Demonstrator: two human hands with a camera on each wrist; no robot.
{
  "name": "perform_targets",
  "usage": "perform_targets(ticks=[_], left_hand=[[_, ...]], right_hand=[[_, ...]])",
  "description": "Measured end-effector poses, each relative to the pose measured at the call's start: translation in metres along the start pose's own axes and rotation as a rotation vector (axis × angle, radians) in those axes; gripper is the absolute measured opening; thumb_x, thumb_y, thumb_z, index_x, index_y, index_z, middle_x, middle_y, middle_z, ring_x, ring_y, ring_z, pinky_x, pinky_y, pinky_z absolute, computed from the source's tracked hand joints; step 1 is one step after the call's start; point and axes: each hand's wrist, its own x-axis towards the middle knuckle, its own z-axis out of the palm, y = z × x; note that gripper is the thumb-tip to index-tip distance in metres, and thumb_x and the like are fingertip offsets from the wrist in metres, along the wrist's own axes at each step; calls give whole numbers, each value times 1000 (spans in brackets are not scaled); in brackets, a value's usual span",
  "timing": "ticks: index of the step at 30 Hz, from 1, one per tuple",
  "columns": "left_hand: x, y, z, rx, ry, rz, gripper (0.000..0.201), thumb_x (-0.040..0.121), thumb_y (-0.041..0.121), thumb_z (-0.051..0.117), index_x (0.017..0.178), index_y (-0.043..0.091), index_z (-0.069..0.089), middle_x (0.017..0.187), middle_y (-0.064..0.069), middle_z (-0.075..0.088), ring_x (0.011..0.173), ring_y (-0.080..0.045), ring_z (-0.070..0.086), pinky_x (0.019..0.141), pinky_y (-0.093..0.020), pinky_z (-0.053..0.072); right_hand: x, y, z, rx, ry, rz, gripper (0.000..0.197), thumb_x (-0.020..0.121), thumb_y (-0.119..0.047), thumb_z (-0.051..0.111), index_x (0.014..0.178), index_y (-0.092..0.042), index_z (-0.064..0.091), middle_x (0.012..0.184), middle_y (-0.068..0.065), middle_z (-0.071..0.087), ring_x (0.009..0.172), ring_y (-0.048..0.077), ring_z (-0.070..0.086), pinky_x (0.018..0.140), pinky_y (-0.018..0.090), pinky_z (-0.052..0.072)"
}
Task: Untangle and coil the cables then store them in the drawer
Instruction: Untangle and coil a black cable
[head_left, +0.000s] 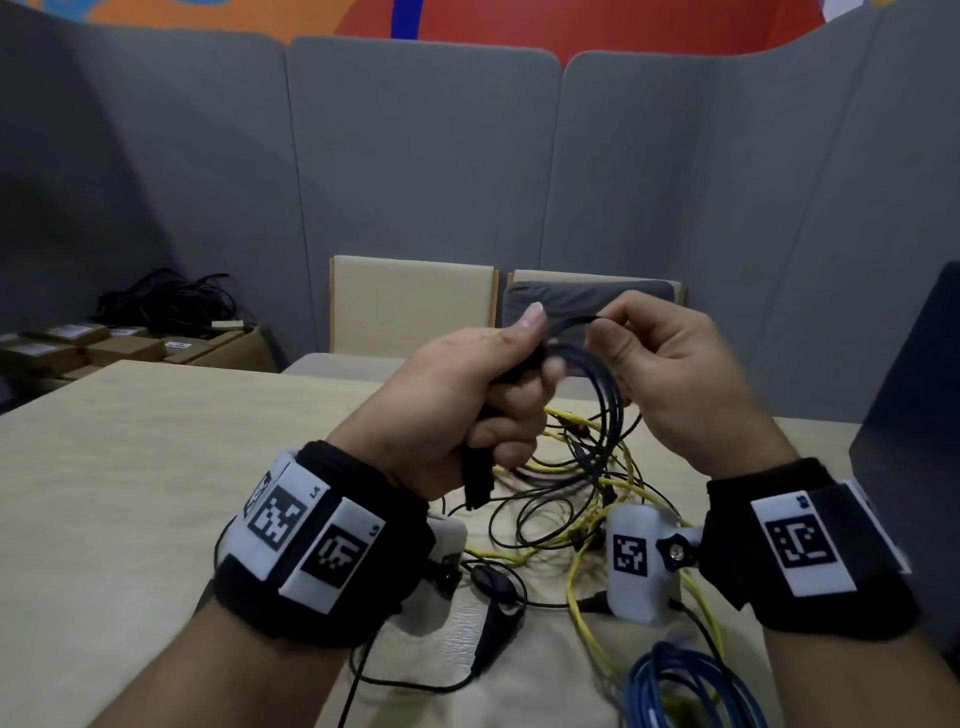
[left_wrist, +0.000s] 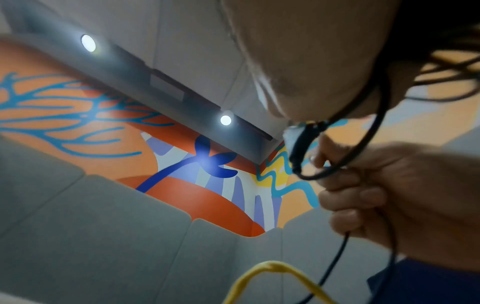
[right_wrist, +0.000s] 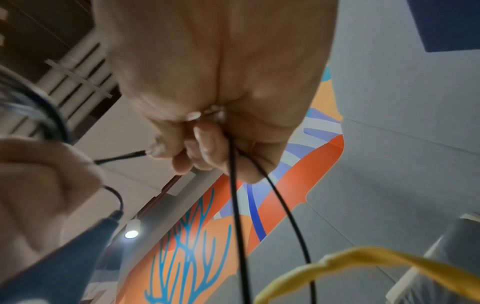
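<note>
**Both hands work a black cable above the tangle**

While the head view looks down over both wrists, the left hand (head_left: 470, 395) is clenched round a bundle of loops of the black cable (head_left: 605, 400), thumb up, with a black plug end hanging below its fist. Just beside it, the right hand (head_left: 675, 379) pinches a strand of the same cable between thumb and forefinger, the short stretch between the two hands running nearly level. Below both hands a tangle of yellow cable (head_left: 582, 587) and thin black leads lies on the table (head_left: 130, 467). Nearer the body than the right hand, a blue cable (head_left: 685, 686) sits coiled at the table's near edge. Far beyond the left hand, a heap of black cables (head_left: 171, 301) rests on cardboard boxes (head_left: 119, 348).

From the left wrist view, the left hand (left_wrist: 306, 67) fills the top, and the right hand (left_wrist: 389, 195) shows opposite with its fingers curled round the black cable (left_wrist: 363, 144), which arcs up past a plug. A loop of yellow cable (left_wrist: 272, 273) rises below.

From the right wrist view, the right hand (right_wrist: 221, 92) grips two black cable (right_wrist: 237, 216) strands that drop downwards from its curled fingers, while the left hand (right_wrist: 39, 185) is blurred at the side, holding a dark plug. A yellow cable (right_wrist: 363, 259) crosses underneath.
</note>
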Motion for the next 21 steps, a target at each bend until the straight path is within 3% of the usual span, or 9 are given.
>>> perform_targets(ticks=[3, 5, 7, 10, 14, 18, 21], left_hand=[[3, -1, 0, -100, 50, 31, 20, 93, 27, 43, 78, 15, 41, 51, 7, 28, 34, -1, 23, 37, -15, 31], [6, -4, 0, -58, 137, 66, 20, 99, 17, 40, 79, 11, 41, 53, 3, 42, 35, -2, 28, 40, -16, 37], [10, -7, 2, -95, 228, 106, 24, 101, 11, 39, 83, 1, 51, 59, -2, 60, 36, -3, 38, 44, -18, 45], [14, -6, 1, -407, 273, 162, 45, 101, 9, 39, 68, -3, 68, 75, -8, 72, 42, -4, 53, 54, -18, 54], [12, 0, -6, -656, 255, 232, 24, 94, 16, 45, 106, 4, 61, 102, 1, 74, 45, -2, 46, 56, -7, 47], [8, 3, -11, -725, 191, 310, 42, 91, 34, 42, 122, 10, 58, 82, 9, 73, 48, -2, 50, 62, -7, 49], [7, 4, -9, -720, 189, 354, 48, 96, 39, 37, 138, 18, 46, 72, 8, 72, 57, -2, 52, 65, -10, 51]], right_hand=[[1, 3, 0, -77, 77, 22, 24, 97, -27, 57, 74, -27, 59, 56, -12, 51, 55, 13, 45, 54, 36, 43], [1, 2, -3, -88, 87, 46, 23, 95, -25, 60, 72, -27, 59, 57, -13, 52, 56, 13, 50, 54, 35, 49], [0, 1, -5, -42, 41, 87, 20, 94, -19, 63, 74, -25, 61, 58, -13, 53, 53, 10, 52, 52, 28, 51], [-2, 1, 0, 37, -61, 161, 18, 95, -9, 59, 82, -22, 60, 55, -12, 51, 45, 11, 47, 49, 36, 50], [-2, 4, 3, 40, -107, 207, 16, 96, -8, 58, 86, -21, 60, 58, -13, 53, 48, 12, 49, 57, 44, 54], [-3, 7, 2, 18, -160, 216, 18, 96, -15, 58, 80, -23, 60, 57, -9, 56, 54, 18, 56, 69, 55, 56], [-4, 10, 3, 84, -199, 214, 18, 92, -33, 58, 75, -30, 62, 57, 0, 61, 58, 20, 61, 80, 62, 52]])
